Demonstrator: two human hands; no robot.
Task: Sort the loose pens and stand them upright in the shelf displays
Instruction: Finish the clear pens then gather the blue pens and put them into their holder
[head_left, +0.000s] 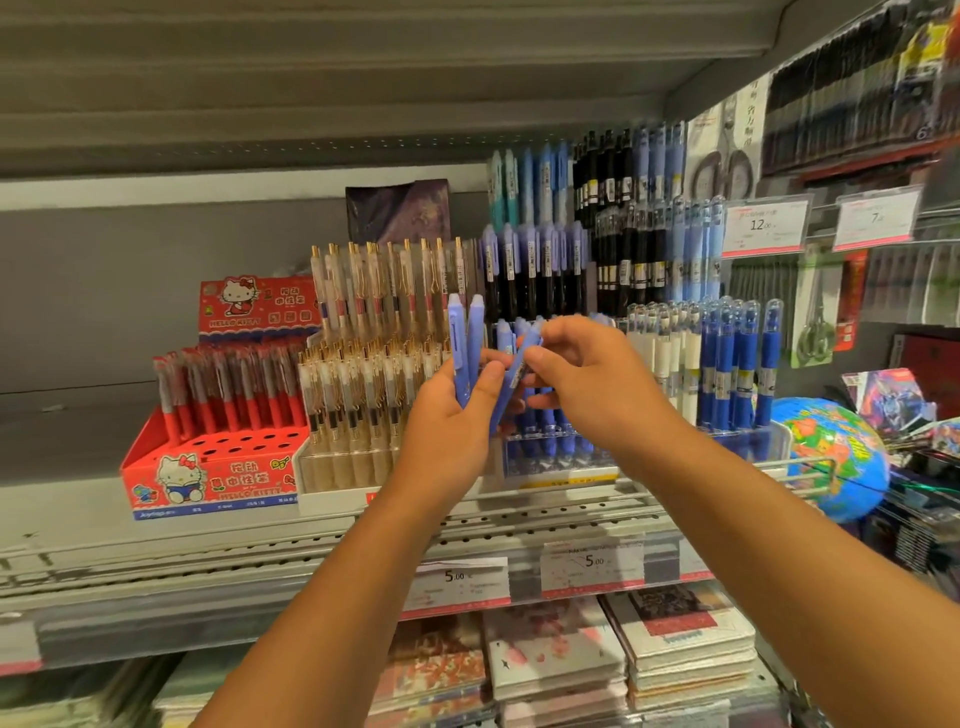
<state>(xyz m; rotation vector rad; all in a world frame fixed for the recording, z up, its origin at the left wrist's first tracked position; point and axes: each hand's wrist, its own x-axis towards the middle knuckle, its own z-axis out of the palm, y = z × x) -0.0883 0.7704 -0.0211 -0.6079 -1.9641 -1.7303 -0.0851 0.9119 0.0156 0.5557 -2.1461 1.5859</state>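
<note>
Red cardboard box (208, 478) with a cat picture is sitting at the left of the grey metal shelf (78, 493), and red pens (228, 389) are standing in its holes. Next to it, see-through pens with gold clips (363, 384) are standing in a white tray (332, 499). In front of them the left hand (452, 415) is curling its fingers round two soft purple-blue plastic pens (465, 348), holding them straight up. Just to the right, the right hand (587, 374) is pinching a third purple-blue pen (506, 389) between thumb and fingertips. This pen is leaning, with its top by the right hand and its bottom near the left palm. Behind both hands a clear plastic stand (561, 452) is holding more blue pens upright. Further right, white pens (670, 353) and dark blue pens (737, 364) are standing in the same row. A round colourful globe (841, 457) is sitting at the far right.
</note>
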